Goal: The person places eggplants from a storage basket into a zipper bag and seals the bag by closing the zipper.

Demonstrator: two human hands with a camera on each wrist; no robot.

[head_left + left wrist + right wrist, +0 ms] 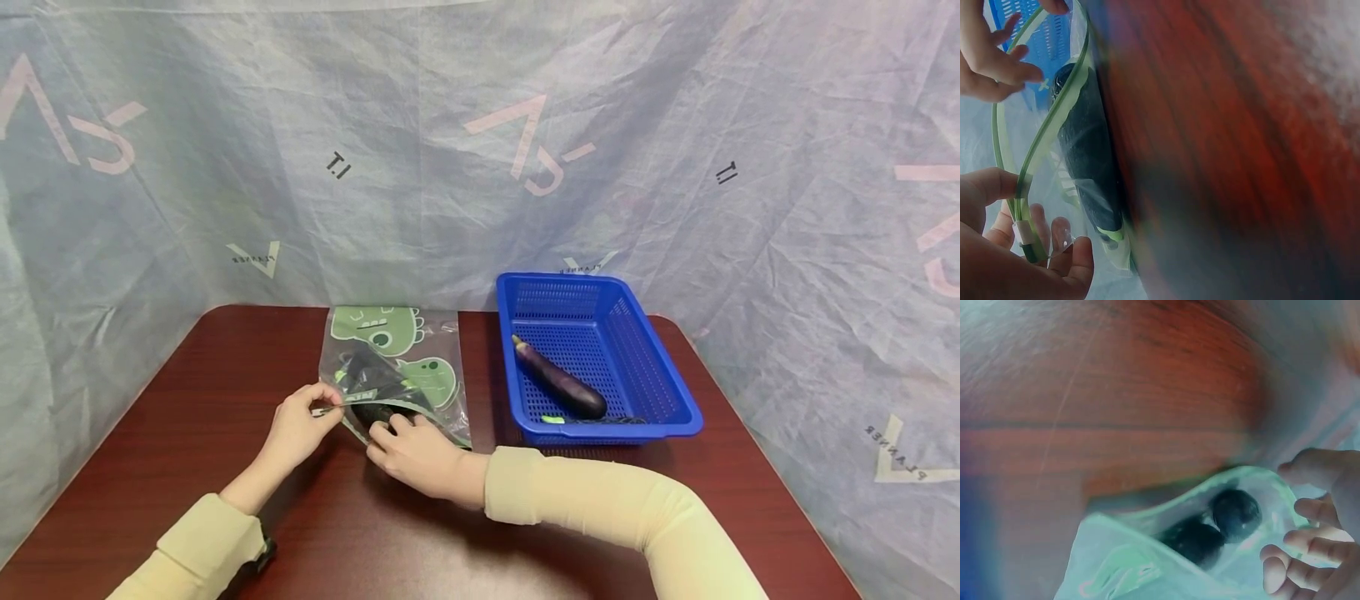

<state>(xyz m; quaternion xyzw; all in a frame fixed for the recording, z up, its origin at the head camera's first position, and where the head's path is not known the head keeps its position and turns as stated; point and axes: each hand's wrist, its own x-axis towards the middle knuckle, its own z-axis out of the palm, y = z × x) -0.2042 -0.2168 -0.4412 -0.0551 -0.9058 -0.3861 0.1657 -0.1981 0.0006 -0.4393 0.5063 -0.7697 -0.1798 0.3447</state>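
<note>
1. Plastic bag (442,333), head view: left hand (303,421) is pinching its corner; right hand (423,457) is sitting at its mouth.
2. Left wrist: a dark vegetable (1088,150) is lying inside, long axis running inward.
3. Right wrist: two dark ends (1237,515) are showing beside the nearer right hand's parted fingers (1319,545).

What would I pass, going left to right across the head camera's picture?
Left hand → printed plastic bag → eggplant lying in the basket → right wall of the blue basket.
</note>
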